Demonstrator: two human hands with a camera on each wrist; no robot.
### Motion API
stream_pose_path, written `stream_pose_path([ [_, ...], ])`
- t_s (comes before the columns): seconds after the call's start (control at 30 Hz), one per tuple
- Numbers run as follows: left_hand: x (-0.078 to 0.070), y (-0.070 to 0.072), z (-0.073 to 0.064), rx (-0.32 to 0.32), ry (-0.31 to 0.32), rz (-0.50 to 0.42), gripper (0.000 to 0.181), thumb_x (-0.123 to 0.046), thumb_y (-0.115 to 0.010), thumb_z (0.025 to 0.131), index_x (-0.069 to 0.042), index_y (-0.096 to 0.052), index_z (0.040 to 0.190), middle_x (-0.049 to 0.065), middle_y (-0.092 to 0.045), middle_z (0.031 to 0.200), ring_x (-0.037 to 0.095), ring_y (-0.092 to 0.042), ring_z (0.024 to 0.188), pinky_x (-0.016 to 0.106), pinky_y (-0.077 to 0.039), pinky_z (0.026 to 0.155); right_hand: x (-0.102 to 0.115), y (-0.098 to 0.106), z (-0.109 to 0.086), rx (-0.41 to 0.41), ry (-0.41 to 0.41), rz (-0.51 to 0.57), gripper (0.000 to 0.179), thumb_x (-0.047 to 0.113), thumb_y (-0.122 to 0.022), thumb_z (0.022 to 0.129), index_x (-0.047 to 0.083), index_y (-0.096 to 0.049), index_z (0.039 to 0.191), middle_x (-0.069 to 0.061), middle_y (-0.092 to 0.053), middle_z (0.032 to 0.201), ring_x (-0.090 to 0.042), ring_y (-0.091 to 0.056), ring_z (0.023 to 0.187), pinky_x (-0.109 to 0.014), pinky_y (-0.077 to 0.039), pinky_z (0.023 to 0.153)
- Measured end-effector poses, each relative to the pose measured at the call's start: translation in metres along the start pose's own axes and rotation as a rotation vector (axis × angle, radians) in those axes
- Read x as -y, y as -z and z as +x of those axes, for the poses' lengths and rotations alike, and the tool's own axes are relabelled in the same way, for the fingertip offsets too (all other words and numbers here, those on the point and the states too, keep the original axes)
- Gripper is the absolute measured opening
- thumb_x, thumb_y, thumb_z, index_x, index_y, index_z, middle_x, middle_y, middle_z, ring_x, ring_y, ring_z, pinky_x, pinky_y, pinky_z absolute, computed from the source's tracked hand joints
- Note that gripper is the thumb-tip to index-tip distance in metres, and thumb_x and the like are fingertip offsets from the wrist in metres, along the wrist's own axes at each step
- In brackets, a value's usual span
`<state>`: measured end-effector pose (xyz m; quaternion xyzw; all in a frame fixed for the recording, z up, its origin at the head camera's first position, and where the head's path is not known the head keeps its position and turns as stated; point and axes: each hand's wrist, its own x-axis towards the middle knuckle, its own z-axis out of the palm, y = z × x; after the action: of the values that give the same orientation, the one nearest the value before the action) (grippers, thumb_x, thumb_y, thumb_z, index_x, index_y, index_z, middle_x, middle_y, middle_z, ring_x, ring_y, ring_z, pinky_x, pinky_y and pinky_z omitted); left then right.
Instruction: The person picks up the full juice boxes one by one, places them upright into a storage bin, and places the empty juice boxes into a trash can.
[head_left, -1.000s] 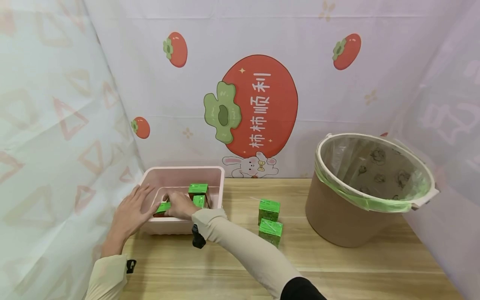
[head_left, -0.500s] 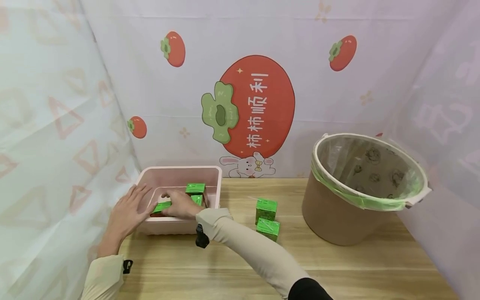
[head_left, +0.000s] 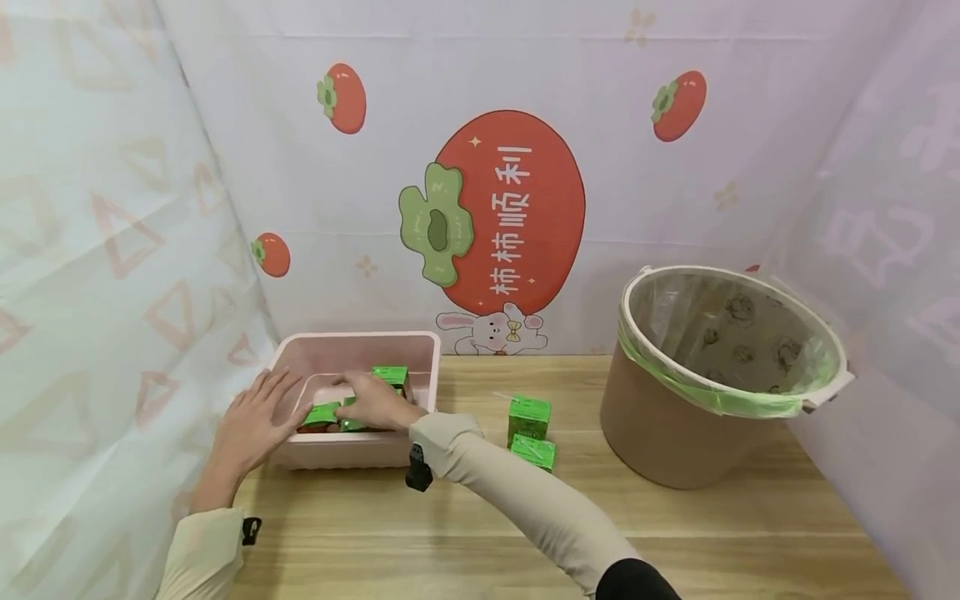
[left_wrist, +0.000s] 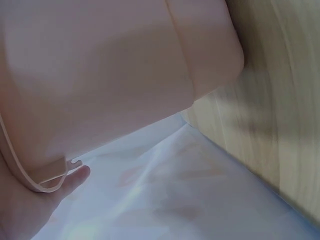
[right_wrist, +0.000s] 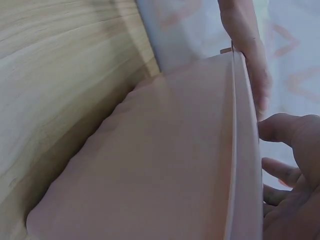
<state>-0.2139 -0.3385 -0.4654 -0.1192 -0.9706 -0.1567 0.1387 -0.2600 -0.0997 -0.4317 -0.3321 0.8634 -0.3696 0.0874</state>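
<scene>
Here, on the tabletop [head_left: 465, 542], we see a bin [head_left: 667, 433], then a tub [head_left: 345, 455]; the left hand [head_left: 249, 429] lies spread at its rim [head_left: 360, 335], likely steadying it; whether the right hand [head_left: 378, 404] pinches a box [head_left: 351, 422] inside, we cannot tell.

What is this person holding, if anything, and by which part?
That can't be told: the right hand partly covers a green-topped box inside the pink tub, any grip hidden. The left hand rests at the tub's rim, nothing visibly held.

Left hand [left_wrist: 26, 206] touches the pink bin [left_wrist: 105, 75].
</scene>
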Motion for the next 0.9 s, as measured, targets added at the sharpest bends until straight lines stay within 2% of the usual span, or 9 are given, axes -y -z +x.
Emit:
stream_pose_path([
  [0.13,0.0,0.002,0.001,0.018,-0.001,0.008,0.068,-0.052,-0.057,0.104,-0.008,-0.048,0.155,0.027,-0.038,0.164,0.053,-0.027,0.152,0.078,-0.023,0.114,-0.001,0.005,-0.005,-0.008,-0.01,-0.019,0.051,0.016,-0.076,0.1,0.007,-0.059,0.147,-0.004,-0.062,0.147,-0.012,-0.06,0.129,-0.02,-0.05,0.1],
  [0.27,0.0,0.001,0.002,0.039,0.006,0.003,0.069,-0.053,-0.057,0.104,-0.009,-0.047,0.156,0.027,-0.037,0.165,0.053,-0.026,0.152,0.078,-0.022,0.114,-0.003,0.01,-0.012,-0.01,-0.016,-0.015,0.052,0.017,-0.074,0.101,0.007,-0.058,0.148,-0.005,-0.06,0.151,-0.016,-0.055,0.138,-0.025,-0.048,0.108],
  [0.43,-0.001,-0.001,0.002,0.032,0.0,-0.002,0.067,-0.05,-0.058,0.104,-0.009,-0.047,0.157,0.026,-0.037,0.165,0.052,-0.026,0.153,0.077,-0.023,0.114,-0.005,0.023,-0.024,-0.025,-0.009,-0.001,0.051,0.018,-0.072,0.102,0.009,-0.056,0.15,-0.004,-0.058,0.153,-0.015,-0.052,0.141,-0.025,-0.045,0.112],
  [0.57,-0.002,-0.001,0.003,0.002,-0.009,0.004,0.065,-0.048,-0.06,0.104,-0.009,-0.05,0.155,0.026,-0.039,0.164,0.052,-0.028,0.152,0.076,-0.026,0.113,-0.006,0.034,-0.034,-0.027,-0.014,0.008,0.053,0.019,-0.072,0.103,0.01,-0.054,0.152,-0.004,-0.055,0.156,-0.015,-0.052,0.139,-0.027,-0.046,0.111],
  [0.63,-0.002,-0.002,0.002,-0.002,-0.008,0.005,0.065,-0.048,-0.06,0.104,-0.01,-0.05,0.155,0.025,-0.04,0.163,0.052,-0.028,0.152,0.076,-0.026,0.113,-0.008,0.038,-0.038,-0.018,-0.024,0.022,0.055,0.018,-0.072,0.103,0.01,-0.052,0.154,-0.005,-0.051,0.158,-0.022,-0.065,0.121,-0.032,-0.056,0.099],
  [0.67,-0.002,-0.002,0.002,-0.003,-0.008,0.004,0.064,-0.048,-0.06,0.103,-0.01,-0.051,0.154,0.025,-0.04,0.163,0.052,-0.028,0.152,0.076,-0.026,0.113,-0.008,0.04,-0.04,-0.019,-0.026,0.02,0.055,0.018,-0.072,0.103,0.01,-0.052,0.154,-0.006,-0.05,0.159,-0.023,-0.065,0.12,-0.033,-0.056,0.098],
  [0.8,-0.001,-0.002,0.002,-0.007,-0.015,0.001,0.063,-0.047,-0.06,0.104,-0.01,-0.051,0.154,0.025,-0.041,0.163,0.051,-0.028,0.152,0.075,-0.026,0.113,-0.015,0.046,-0.048,-0.034,-0.016,0.003,0.056,0.017,-0.072,0.102,0.009,-0.052,0.153,-0.007,-0.05,0.158,-0.024,-0.065,0.119,-0.035,-0.056,0.101],
  [0.87,-0.001,-0.002,0.001,-0.016,-0.022,0.004,0.063,-0.047,-0.06,0.104,-0.01,-0.051,0.154,0.025,-0.041,0.162,0.051,-0.029,0.152,0.075,-0.027,0.112,-0.019,0.05,-0.051,-0.05,0.007,-0.021,0.054,0.016,-0.073,0.101,0.008,-0.054,0.152,-0.007,-0.054,0.155,-0.018,-0.053,0.136,-0.031,-0.045,0.113],
  [0.9,-0.001,-0.003,0.001,-0.022,-0.025,0.004,0.062,-0.046,-0.061,0.104,-0.01,-0.051,0.154,0.025,-0.042,0.162,0.051,-0.03,0.151,0.075,-0.028,0.112,-0.02,0.052,-0.052,-0.052,0.016,-0.019,0.055,0.015,-0.073,0.101,0.006,-0.054,0.151,-0.008,-0.055,0.154,-0.019,-0.057,0.132,-0.03,-0.046,0.113],
])
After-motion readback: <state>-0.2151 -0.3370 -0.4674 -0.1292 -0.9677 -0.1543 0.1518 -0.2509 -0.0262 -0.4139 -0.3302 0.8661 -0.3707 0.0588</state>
